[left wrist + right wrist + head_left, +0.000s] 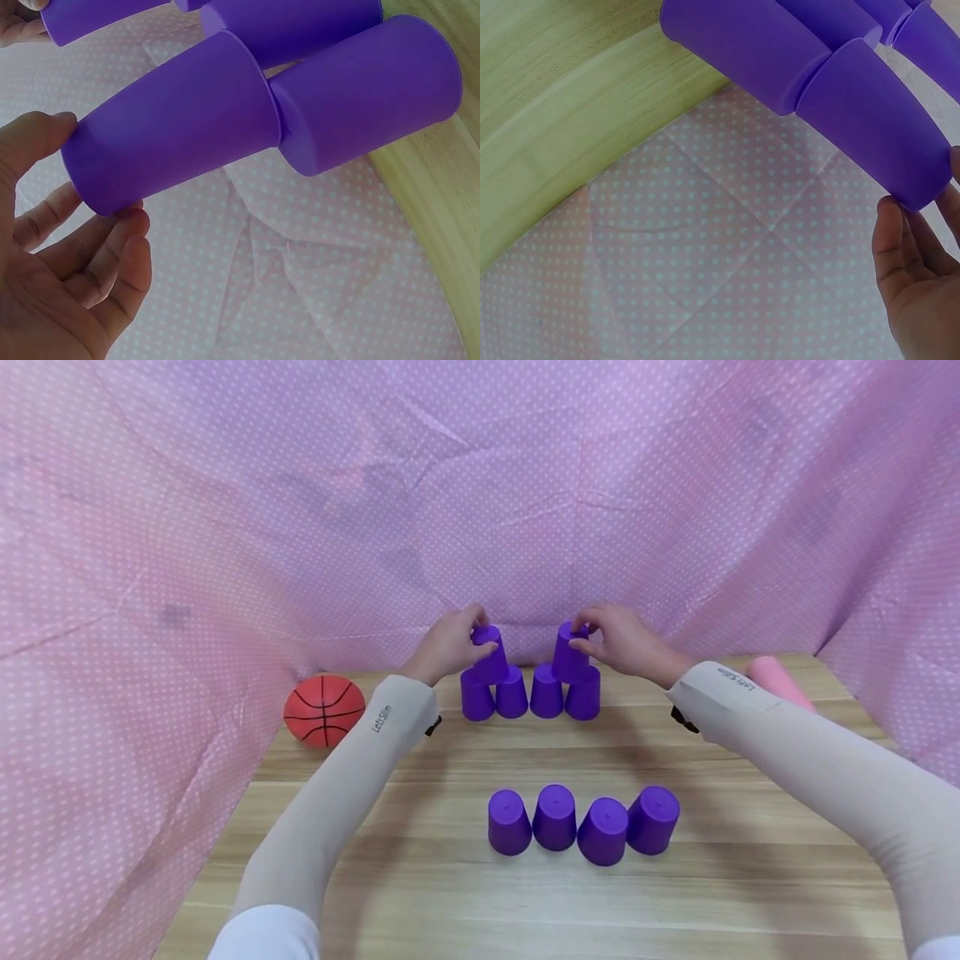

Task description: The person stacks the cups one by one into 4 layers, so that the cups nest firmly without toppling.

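Note:
My left hand holds an upside-down purple cup near its closed end, thumb on one side and fingers on the other. This cup sits across two more inverted cups, one of them the left lower cup. To the right, my right hand grips a matching purple cup near its top. That one stands on another lower pair, which includes the outer right cup. In the left wrist view, the held cup touches a lower cup; the right wrist view shows similar contact under its cup.
Several inverted purple cups stand in an uneven row nearer me, among them a front cup. An orange-red basketball lies at the table's left edge. A pink cylinder lies at the back right. Pink dotted cloth hangs behind the wooden table.

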A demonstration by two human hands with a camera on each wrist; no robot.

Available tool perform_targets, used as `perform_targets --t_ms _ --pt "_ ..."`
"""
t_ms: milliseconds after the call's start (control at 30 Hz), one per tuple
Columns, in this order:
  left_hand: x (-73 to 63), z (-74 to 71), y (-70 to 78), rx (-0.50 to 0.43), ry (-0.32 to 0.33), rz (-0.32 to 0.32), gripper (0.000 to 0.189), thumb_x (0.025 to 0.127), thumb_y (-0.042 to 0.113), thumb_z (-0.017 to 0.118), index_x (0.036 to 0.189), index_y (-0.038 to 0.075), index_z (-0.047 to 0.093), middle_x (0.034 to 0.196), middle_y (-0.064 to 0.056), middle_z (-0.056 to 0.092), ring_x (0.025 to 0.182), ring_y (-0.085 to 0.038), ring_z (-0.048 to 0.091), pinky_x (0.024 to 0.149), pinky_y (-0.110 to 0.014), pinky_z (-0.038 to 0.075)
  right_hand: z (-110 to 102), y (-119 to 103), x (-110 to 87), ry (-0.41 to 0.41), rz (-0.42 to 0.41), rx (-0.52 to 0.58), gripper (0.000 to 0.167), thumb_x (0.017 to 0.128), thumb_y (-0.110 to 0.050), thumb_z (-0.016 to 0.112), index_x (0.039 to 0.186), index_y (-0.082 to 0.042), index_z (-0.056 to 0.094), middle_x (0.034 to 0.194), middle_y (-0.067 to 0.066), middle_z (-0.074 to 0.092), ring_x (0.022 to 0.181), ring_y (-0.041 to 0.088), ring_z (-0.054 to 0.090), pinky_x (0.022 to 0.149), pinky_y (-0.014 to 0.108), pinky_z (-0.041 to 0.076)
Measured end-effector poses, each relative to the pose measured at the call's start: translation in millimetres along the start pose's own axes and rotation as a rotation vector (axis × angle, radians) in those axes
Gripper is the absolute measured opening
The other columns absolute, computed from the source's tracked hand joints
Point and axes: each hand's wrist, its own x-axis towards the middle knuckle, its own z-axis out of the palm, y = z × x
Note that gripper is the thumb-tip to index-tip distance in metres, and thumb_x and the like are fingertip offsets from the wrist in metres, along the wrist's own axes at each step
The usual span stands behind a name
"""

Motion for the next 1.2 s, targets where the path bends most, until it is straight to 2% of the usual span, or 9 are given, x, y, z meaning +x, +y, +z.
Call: perform_targets --t_ms 167,267,333,500,633,800,1000,1100,1200 --pt "-10.6 -4.6 -5.2 0.019 0.015 0.033 0.037 0.085 0.028 0.071 0.112 0.008 0.056 0.110 -0.007 0.060 0.102 -0.024 0.055 0.085 -0.036 0.045 -1.5 -0.3 -5.0 0.020 -0.013 0.027 0.018 0.082 -0.013 0.074 0.094 -0.003 0.064 0.098 0.013 0.065 0.092 0.033 0.060 0.082 0.046 0.047" --pt "-25.4 -9.6 -7.8 0.065 0.055 0.045 0.042 0.084 0.030 0.071 0.115 0.008 0.055 0.120 -0.009 0.056 0.115 -0.027 0.047 0.092 -0.042 0.042 -4.7 -0.9 -12.0 0.064 -0.029 0.036 0.021 0.083 -0.013 0.073 0.099 -0.002 0.064 0.102 0.014 0.064 0.096 0.033 0.059 0.080 0.047 0.047" --pt "-37.2 -12.3 -8.5 0.095 0.090 0.078 0.040 0.083 0.030 0.071 0.113 0.008 0.056 0.120 -0.009 0.054 0.116 -0.027 0.045 0.092 -0.042 0.042 -8.0 -2.5 -18.5 0.107 -0.061 0.035 0.024 0.083 -0.013 0.073 0.102 -0.001 0.064 0.105 0.015 0.063 0.097 0.033 0.059 0.075 0.046 0.048" --pt "-70.7 -16.4 -0.9 0.178 0.152 0.268 0.032 0.080 0.027 0.074 0.100 0.008 0.061 0.105 -0.007 0.056 0.100 -0.026 0.049 0.085 -0.040 0.042 -14.1 -8.9 -40.7 0.176 -0.199 0.014 0.026 0.079 -0.009 0.076 0.101 -0.002 0.064 0.104 0.013 0.064 0.091 0.026 0.059 0.063 0.040 0.048" --pt "-94.9 -11.2 11.0 0.196 0.146 0.401 0.031 0.078 0.028 0.076 0.097 0.008 0.061 0.095 -0.003 0.056 0.090 -0.021 0.052 0.079 -0.036 0.044 -10.3 -18.8 -61.3 0.159 -0.288 0.006 0.027 0.076 -0.011 0.078 0.099 -0.005 0.064 0.102 0.009 0.064 0.089 0.024 0.060 0.068 0.039 0.049" --pt "-118.8 1.9 28.1 0.163 0.066 0.479 0.031 0.078 0.028 0.076 0.097 0.010 0.060 0.098 0.000 0.057 0.092 -0.017 0.052 0.078 -0.033 0.045 4.1 -39.9 -79.7 0.059 -0.402 0.010 0.030 0.075 -0.015 0.079 0.100 -0.008 0.064 0.108 0.008 0.063 0.098 0.024 0.060 0.083 0.039 0.049" --pt "-141.0 19.7 41.5 0.153 -0.138 0.587 0.035 0.079 0.035 0.074 0.104 0.014 0.061 0.105 0.004 0.056 0.097 -0.015 0.049 0.083 -0.030 0.043 21.4 -67.4 -96.7 -0.151 -0.498 0.004 0.030 0.078 -0.021 0.077 0.103 -0.013 0.063 0.112 0.002 0.059 0.100 0.019 0.058 0.081 0.034 0.051" --pt "-147.9 28.8 43.3 0.161 -0.213 0.605 0.033 0.080 0.035 0.074 0.104 0.016 0.061 0.106 0.005 0.056 0.099 -0.014 0.049 0.087 -0.028 0.041 30.0 -76.5 -102.3 -0.246 -0.510 0.000 0.028 0.081 -0.026 0.076 0.103 -0.013 0.063 0.113 0.003 0.059 0.101 0.018 0.058 0.082 0.034 0.050" --pt "-151.9 37.4 42.4 0.159 -0.248 0.597 0.031 0.080 0.034 0.073 0.102 0.017 0.062 0.104 0.006 0.057 0.099 -0.012 0.049 0.088 -0.025 0.040 37.3 -82.1 -106.9 -0.303 -0.506 -0.010 0.028 0.082 -0.031 0.074 0.101 -0.014 0.064 0.113 0.001 0.059 0.102 0.016 0.057 0.084 0.033 0.049"
